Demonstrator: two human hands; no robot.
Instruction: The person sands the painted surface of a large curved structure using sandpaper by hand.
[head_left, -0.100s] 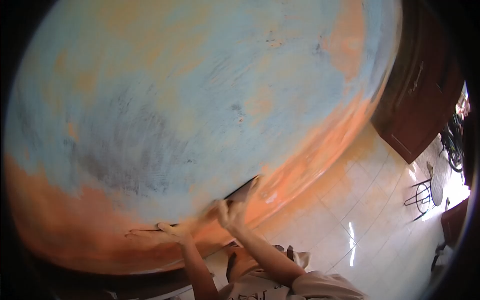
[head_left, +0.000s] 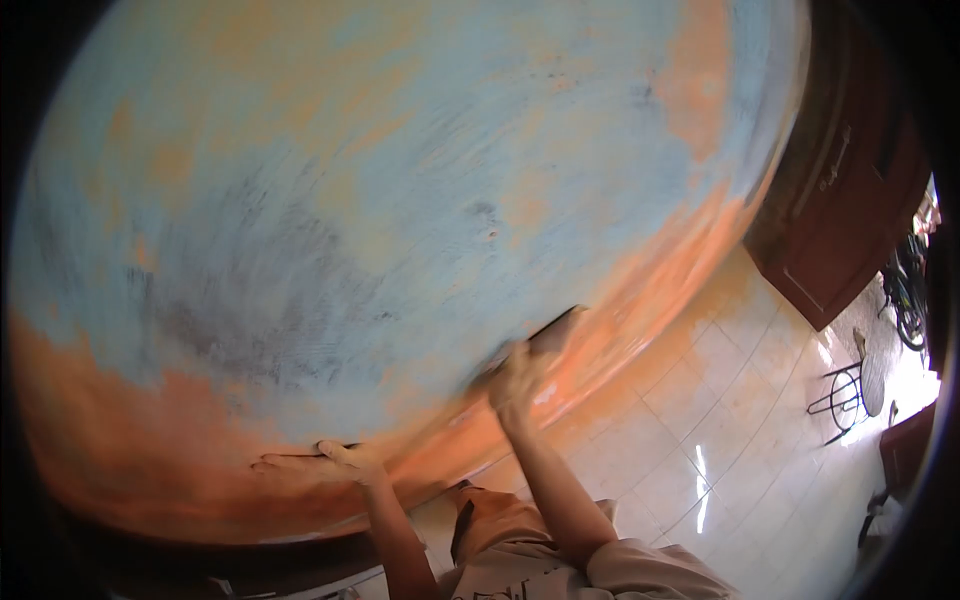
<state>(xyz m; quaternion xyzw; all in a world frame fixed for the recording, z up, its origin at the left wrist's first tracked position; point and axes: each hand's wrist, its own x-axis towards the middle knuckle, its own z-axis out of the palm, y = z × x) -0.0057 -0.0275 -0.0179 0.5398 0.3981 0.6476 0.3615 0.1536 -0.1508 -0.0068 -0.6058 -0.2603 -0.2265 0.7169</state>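
Note:
A large curved panel (head_left: 430, 230) fills most of the view, patchy blue-grey with orange areas along its lower edge. My right hand (head_left: 517, 385) grips a long dark sanding block (head_left: 548, 338) that lies against the panel near its lower right edge. The fingers wrap round the block and are slightly blurred. Farther left, my left hand (head_left: 335, 464) rests flat on the orange part of the panel, fingers stretched out. It holds nothing that I can see.
Orange dust lies on the pale tiled floor (head_left: 660, 410) beside the panel. A reddish-brown cabinet (head_left: 810, 270) stands at the right. Behind it are a round stool or chair (head_left: 850, 390) and a bicycle (head_left: 908, 290).
My right hand has slid up and to the right along the panel with the sanding block. My left hand has stayed in place.

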